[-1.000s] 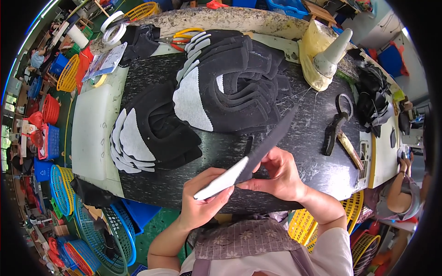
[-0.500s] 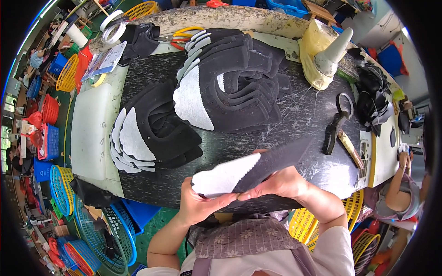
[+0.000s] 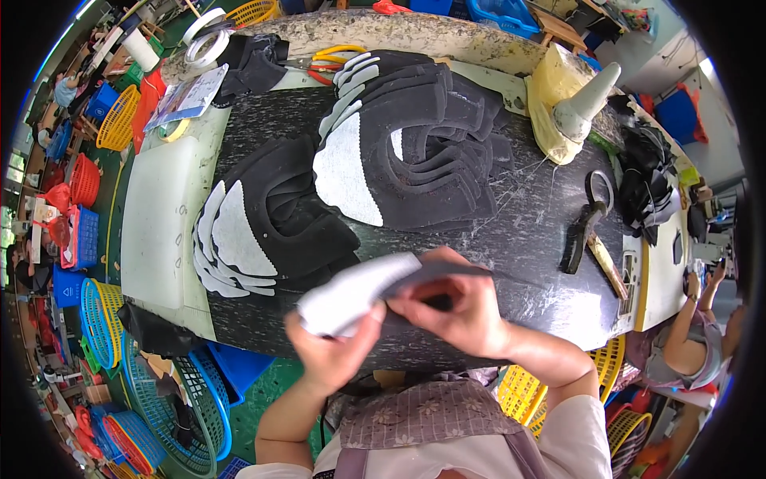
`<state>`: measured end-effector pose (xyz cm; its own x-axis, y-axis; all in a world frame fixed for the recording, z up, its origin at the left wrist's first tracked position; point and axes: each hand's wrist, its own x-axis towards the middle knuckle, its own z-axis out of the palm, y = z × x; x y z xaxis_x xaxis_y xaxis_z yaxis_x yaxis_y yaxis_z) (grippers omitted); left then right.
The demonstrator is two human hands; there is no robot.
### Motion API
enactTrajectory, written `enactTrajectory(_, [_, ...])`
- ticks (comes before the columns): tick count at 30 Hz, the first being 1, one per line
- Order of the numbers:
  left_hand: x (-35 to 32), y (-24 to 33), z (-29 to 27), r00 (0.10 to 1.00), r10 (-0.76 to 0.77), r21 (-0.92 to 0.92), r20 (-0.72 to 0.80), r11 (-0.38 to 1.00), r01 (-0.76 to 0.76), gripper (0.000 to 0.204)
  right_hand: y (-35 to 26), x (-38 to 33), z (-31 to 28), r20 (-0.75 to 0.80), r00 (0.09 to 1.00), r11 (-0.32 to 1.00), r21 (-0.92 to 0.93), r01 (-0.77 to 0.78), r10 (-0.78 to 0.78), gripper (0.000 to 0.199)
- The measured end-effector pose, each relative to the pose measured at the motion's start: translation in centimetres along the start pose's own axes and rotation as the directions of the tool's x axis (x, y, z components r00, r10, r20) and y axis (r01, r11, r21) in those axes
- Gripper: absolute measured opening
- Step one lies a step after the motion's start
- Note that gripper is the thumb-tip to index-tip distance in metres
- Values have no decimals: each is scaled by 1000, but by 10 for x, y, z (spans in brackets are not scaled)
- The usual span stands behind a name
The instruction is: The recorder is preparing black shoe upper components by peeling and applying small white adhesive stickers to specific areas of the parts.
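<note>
No legible wording; printed sheet (image 3: 187,96), upper left, too small to read; pale mark (image 3: 70,291) on blue bin (image 3: 67,278).

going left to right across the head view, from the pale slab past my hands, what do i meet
Pale slab → left hand → right hand → hammer → another person. The black-and-white piece spans both hands, so it takes no single place.

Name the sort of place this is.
Probably a workshop: stacked curved black pieces with white patches and a wooden-handled hammer lie on a speckled black worktable near yellow plastic baskets.
</note>
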<state>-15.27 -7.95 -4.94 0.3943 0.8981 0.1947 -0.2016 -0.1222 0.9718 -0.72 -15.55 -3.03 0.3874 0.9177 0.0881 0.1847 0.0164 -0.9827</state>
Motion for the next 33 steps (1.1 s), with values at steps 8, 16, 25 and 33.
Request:
enactTrajectory(8, [85,1,-126,951,74,637,-301,757,143,30,36,72,-12,163,865,612,-644,458,-475,26])
enactTrajectory(16, [20,28,-70,1000,-19,92,-13,996,21,19,12,29,-22,344,704,371,-662,651,-621,24])
enactTrajectory(25, [-4,12,-6,968,-60,-319,243,938,138,16,-8,-34,10,325,945,986,140,-90,40,32])
enactTrajectory(33, [-15,9,-4,971,-22,-300,236,949,94,14,10,-31,16,336,939,966,260,-13,-78,25])
